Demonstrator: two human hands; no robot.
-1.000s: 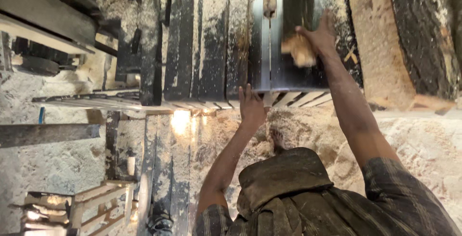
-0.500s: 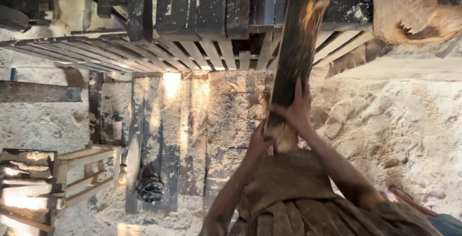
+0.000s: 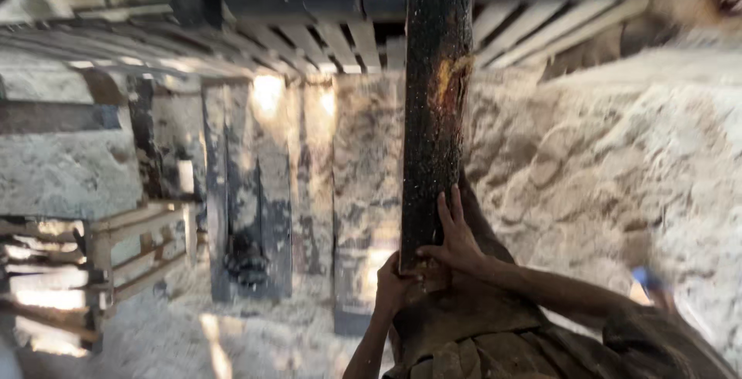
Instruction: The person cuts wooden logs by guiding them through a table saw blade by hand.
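Gripping a dark, rough-barked plank (image 3: 434, 116) at its near end: right hand (image 3: 456, 241) wraps fingers over the right edge, left hand (image 3: 394, 286) clamps from below at 7 o'clock. Plank runs straight toward 12, orange scar mid-length. Pale, clumpy sawdust (image 3: 618, 163) at 3; slatted wooden frame (image 3: 116, 248) at 9.

The plank (image 3: 434, 108) I grip is rough, dark, matt wood with an orange scar; pale sawdust (image 3: 618, 170) looks dry and crumbly.
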